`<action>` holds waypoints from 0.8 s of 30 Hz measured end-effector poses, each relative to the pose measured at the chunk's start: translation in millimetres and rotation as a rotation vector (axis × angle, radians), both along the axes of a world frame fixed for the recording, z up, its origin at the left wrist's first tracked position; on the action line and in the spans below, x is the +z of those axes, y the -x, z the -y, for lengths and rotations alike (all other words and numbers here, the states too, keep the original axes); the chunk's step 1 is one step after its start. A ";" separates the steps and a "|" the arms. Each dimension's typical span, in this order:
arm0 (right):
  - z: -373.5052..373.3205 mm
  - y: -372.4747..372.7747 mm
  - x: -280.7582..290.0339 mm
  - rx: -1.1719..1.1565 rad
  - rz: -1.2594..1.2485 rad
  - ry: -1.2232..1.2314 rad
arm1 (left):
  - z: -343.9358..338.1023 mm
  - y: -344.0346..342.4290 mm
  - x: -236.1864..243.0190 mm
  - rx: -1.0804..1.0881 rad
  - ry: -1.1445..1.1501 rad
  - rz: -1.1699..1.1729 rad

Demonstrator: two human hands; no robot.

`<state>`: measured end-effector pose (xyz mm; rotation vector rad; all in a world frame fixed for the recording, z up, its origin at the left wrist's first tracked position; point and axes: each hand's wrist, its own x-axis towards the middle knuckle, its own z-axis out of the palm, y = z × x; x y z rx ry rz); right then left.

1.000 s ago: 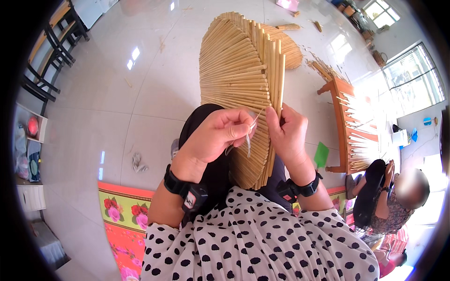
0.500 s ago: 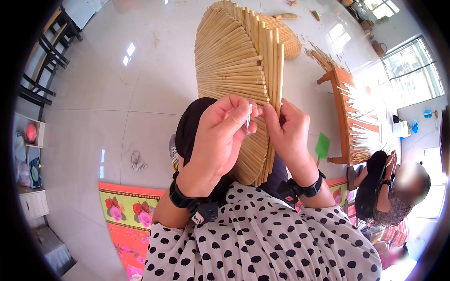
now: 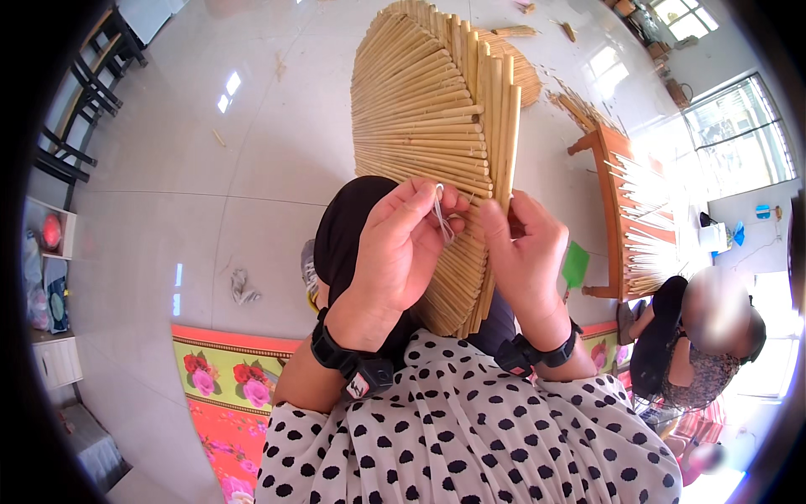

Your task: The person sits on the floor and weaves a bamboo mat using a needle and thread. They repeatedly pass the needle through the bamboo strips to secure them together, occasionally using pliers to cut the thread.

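Note:
A fan-shaped panel of thin, straw-coloured reed sticks [image 3: 411, 109] stands tilted across my lap. Longer sticks run along its right edge. My left hand [image 3: 395, 248] pinches a loop of white string [image 3: 442, 217] between thumb and fingers, just left of that edge. At the edge itself, my right hand [image 3: 527, 244] grips the longer sticks, thumb on the near face and fingers curled behind. Part of the panel's lower end is hidden by my hands.
A flower-patterned mat [image 3: 227, 386] lies by my legs. To the right, an upturned-looking orange wooden stand [image 3: 613, 210] bears many pale sticks, and a person [image 3: 697, 353] sits near it. A green paddle-shaped thing [image 3: 575, 265] is beside my right arm. Another round reed piece [image 3: 525, 71] lies beyond.
The panel's right edge has shifted slightly right and down with my right hand. My left hand has turned a little, showing more of the string loop. The other person's head has moved left.

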<state>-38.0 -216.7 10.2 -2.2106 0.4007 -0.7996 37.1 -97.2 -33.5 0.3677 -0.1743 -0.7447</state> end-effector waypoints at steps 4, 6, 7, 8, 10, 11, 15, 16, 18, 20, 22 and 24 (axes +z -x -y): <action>4.3 -1.6 2.7 -0.048 -0.124 -0.118 | 3.7 3.1 -2.3 0.018 0.020 -0.029; 3.4 -0.1 2.0 -0.019 -0.070 -0.095 | 5.6 5.2 -2.4 0.024 0.039 -0.030; 2.9 -0.7 1.2 -0.031 -0.071 -0.100 | 5.8 5.3 -2.0 0.022 0.035 -0.026; 2.4 -1.3 0.5 -0.031 -0.062 -0.097 | 5.7 5.3 -1.5 0.027 0.047 -0.021; 2.5 -1.9 0.7 -0.038 -0.067 -0.072 | 3.4 3.1 0.4 0.027 0.044 -0.005; 2.6 -1.9 1.3 -0.043 -0.085 -0.055 | 1.6 2.2 1.6 0.046 0.041 0.023; 1.2 -1.8 4.7 -0.015 -0.111 -0.100 | -4.2 1.5 7.7 0.071 0.013 0.079; 0.8 -1.9 5.2 -0.025 -0.116 -0.097 | -4.6 2.5 8.9 0.062 0.002 0.081; 0.4 -3.2 5.9 -0.030 -0.114 -0.081 | -7.2 2.2 10.1 0.068 0.008 0.045; 0.8 -1.8 6.8 -0.003 -0.133 -0.049 | -9.6 2.1 9.6 0.073 0.010 0.033; 1.8 -2.1 5.9 0.030 -0.133 -0.039 | -11.0 1.4 7.8 0.079 0.012 0.050; 2.7 -3.1 3.5 0.058 -0.120 -0.051 | -11.5 0.2 5.3 0.073 0.013 0.057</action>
